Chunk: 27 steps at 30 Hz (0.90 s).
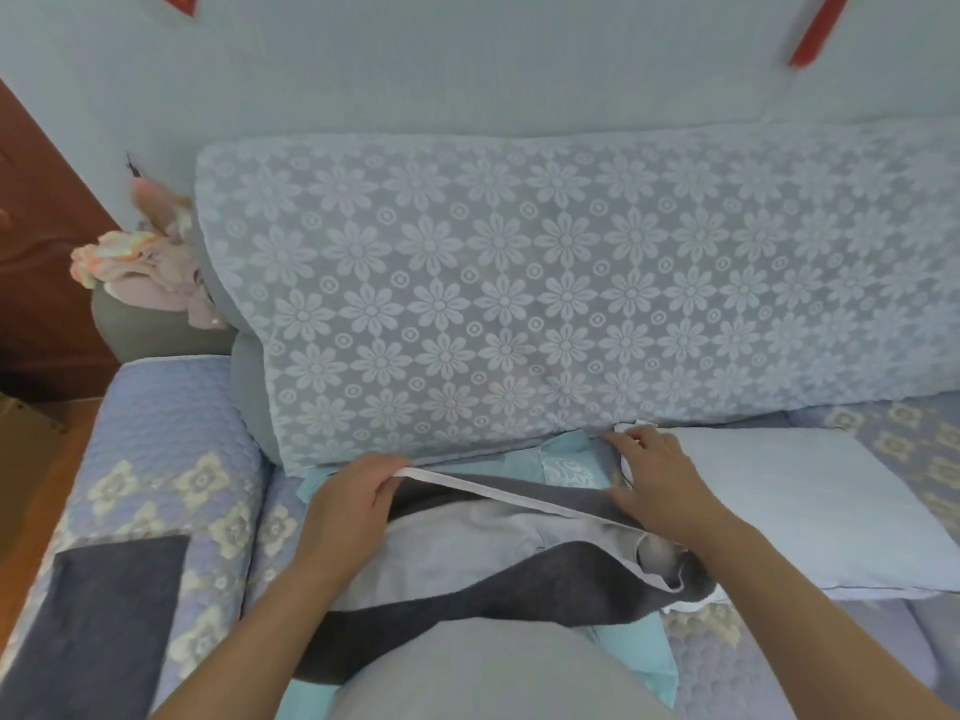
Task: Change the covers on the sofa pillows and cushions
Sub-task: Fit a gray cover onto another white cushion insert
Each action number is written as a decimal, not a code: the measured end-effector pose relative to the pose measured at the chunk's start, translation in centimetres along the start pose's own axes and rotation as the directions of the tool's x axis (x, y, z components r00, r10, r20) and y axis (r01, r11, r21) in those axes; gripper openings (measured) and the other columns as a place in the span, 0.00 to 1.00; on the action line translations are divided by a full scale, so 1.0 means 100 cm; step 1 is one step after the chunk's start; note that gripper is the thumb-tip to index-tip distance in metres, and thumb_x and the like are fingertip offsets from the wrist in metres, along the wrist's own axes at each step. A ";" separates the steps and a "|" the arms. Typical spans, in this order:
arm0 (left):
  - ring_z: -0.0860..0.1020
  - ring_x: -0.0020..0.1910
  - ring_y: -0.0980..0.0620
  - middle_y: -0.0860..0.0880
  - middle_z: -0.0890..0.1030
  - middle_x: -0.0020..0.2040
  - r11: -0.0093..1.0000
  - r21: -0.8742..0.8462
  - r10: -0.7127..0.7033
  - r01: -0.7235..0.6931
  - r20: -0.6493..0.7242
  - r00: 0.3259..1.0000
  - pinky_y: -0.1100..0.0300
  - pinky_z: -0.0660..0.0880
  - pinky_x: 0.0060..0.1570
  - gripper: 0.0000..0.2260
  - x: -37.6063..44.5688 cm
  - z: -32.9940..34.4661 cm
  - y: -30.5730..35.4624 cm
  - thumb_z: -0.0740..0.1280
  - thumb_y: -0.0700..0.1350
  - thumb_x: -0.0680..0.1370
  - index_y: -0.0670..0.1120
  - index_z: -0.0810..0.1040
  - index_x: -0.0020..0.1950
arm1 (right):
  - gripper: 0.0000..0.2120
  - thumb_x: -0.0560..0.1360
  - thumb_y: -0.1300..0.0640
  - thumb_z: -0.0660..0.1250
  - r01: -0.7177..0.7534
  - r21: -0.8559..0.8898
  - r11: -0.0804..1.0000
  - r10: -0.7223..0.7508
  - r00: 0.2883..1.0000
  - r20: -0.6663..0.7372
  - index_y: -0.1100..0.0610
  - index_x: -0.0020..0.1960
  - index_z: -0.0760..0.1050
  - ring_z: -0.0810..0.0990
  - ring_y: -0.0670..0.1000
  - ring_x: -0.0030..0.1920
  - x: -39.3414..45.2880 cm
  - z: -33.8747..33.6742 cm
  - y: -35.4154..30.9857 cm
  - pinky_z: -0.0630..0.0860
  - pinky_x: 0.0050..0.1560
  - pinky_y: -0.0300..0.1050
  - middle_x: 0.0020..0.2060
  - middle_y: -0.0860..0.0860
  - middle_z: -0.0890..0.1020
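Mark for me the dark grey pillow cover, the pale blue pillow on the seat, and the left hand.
Dark grey fabric pillow cover point(467, 610): head view, lower flap.
Pale blue rectangular pillow point(779, 511): head view, top face.
Left hand point(353, 506): head view, back of hand.

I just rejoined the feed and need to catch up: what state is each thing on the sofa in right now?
Dark grey cover: opening spread wide, pale inner pillow showing.
Inner pillow: partly inside the cover.
Left hand: grips the cover's white edge.
Right hand: fingers curled on the edge's far end.
Light blue pillow: lying flat on the seat, untouched.
Teal cloth: spread flat under the cover.
Lace-covered back cushion: leaning upright.
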<state>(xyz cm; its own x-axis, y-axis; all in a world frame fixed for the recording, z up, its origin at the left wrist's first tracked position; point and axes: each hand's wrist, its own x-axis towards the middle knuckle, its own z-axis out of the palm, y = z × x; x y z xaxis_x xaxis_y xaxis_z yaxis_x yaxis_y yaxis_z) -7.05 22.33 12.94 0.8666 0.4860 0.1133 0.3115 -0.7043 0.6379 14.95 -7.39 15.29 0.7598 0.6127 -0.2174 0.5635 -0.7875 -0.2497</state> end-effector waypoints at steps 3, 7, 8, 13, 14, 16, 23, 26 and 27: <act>0.77 0.47 0.58 0.60 0.78 0.48 1.000 -0.027 0.010 -0.009 0.016 1.000 0.59 0.74 0.46 0.11 -0.010 -0.005 0.003 0.62 0.50 0.80 0.53 0.83 0.55 | 0.36 0.72 0.38 0.71 0.073 0.130 0.989 -0.107 0.955 0.278 0.43 0.77 0.62 0.60 0.49 0.72 -0.005 0.002 0.002 0.59 0.74 0.50 0.70 0.43 0.65; 0.77 0.44 0.60 0.61 0.78 0.43 0.999 -0.031 -0.017 0.037 0.501 0.865 0.60 0.74 0.46 0.05 -0.024 -0.016 0.001 0.66 0.49 0.76 0.57 0.81 0.43 | 0.32 0.73 0.42 0.69 0.094 0.003 0.996 -0.092 0.969 0.228 0.43 0.75 0.65 0.61 0.51 0.73 -0.020 0.016 0.014 0.59 0.75 0.47 0.72 0.45 0.67; 0.78 0.42 0.60 0.61 0.79 0.42 0.999 0.017 -0.050 0.052 0.639 0.768 0.59 0.75 0.46 0.05 -0.026 -0.018 0.003 0.68 0.48 0.76 0.57 0.80 0.41 | 0.31 0.73 0.45 0.69 0.058 -0.081 0.995 -0.038 0.972 0.233 0.44 0.75 0.66 0.63 0.53 0.72 -0.023 0.018 0.022 0.61 0.73 0.47 0.72 0.47 0.68; 0.76 0.52 0.64 0.61 0.77 0.52 0.995 0.088 -0.029 -0.050 0.722 0.691 0.65 0.73 0.56 0.08 -0.017 -0.020 0.016 0.70 0.53 0.78 0.61 0.80 0.56 | 0.11 0.77 0.54 0.67 -0.178 0.127 0.976 0.180 0.984 -0.007 0.48 0.58 0.83 0.79 0.56 0.55 -0.021 0.022 0.038 0.72 0.54 0.46 0.52 0.53 0.81; 0.74 0.54 0.65 0.62 0.75 0.54 0.998 0.037 0.008 -0.044 0.677 0.736 0.65 0.72 0.57 0.12 -0.018 -0.019 0.019 0.71 0.53 0.77 0.62 0.78 0.60 | 0.09 0.78 0.56 0.66 -0.216 0.173 0.961 0.230 0.971 -0.067 0.50 0.54 0.84 0.79 0.56 0.53 -0.018 0.021 0.039 0.72 0.51 0.46 0.49 0.54 0.82; 0.70 0.59 0.66 0.65 0.71 0.58 0.996 0.004 0.069 -0.088 0.595 0.801 0.64 0.70 0.61 0.11 -0.024 -0.020 0.023 0.71 0.53 0.77 0.66 0.76 0.57 | 0.10 0.78 0.59 0.65 -0.284 0.204 0.937 0.318 0.935 -0.158 0.52 0.51 0.85 0.80 0.58 0.51 -0.012 0.018 0.043 0.73 0.51 0.47 0.48 0.55 0.83; 0.67 0.71 0.45 0.50 0.71 0.72 0.861 0.461 -0.036 -0.212 0.472 0.881 0.44 0.70 0.67 0.20 -0.063 -0.030 -0.014 0.78 0.63 0.65 0.63 0.76 0.53 | 0.09 0.73 0.61 0.69 -0.247 0.169 0.954 0.294 0.874 -0.386 0.55 0.52 0.81 0.75 0.60 0.51 -0.019 0.024 0.022 0.72 0.52 0.54 0.48 0.56 0.79; 0.69 0.66 0.45 0.51 0.73 0.66 0.841 0.483 -0.010 -0.244 0.465 0.885 0.47 0.74 0.60 0.22 -0.070 -0.039 -0.025 0.79 0.64 0.60 0.58 0.67 0.35 | 0.12 0.77 0.43 0.65 0.042 0.057 0.997 -0.035 0.992 -0.125 0.49 0.54 0.79 0.74 0.52 0.53 -0.032 0.029 -0.028 0.72 0.55 0.50 0.49 0.48 0.77; 0.69 0.65 0.46 0.52 0.73 0.65 0.854 0.453 0.014 -0.256 0.472 0.881 0.49 0.73 0.60 0.23 -0.071 -0.041 -0.023 0.79 0.62 0.61 0.57 0.64 0.34 | 0.15 0.77 0.39 0.62 0.128 -0.008 0.992 -0.128 0.992 -0.006 0.46 0.57 0.78 0.73 0.50 0.54 -0.035 0.032 -0.043 0.72 0.57 0.50 0.51 0.46 0.76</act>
<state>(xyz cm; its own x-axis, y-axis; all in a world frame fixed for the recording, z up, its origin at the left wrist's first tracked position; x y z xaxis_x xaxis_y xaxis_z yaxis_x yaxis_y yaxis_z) -15.49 22.67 13.76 0.9521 0.1745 -0.2511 0.2209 -0.9603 0.1704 8.85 -5.88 14.10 0.6831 0.7083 -0.1777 0.6591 -0.7028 -0.2677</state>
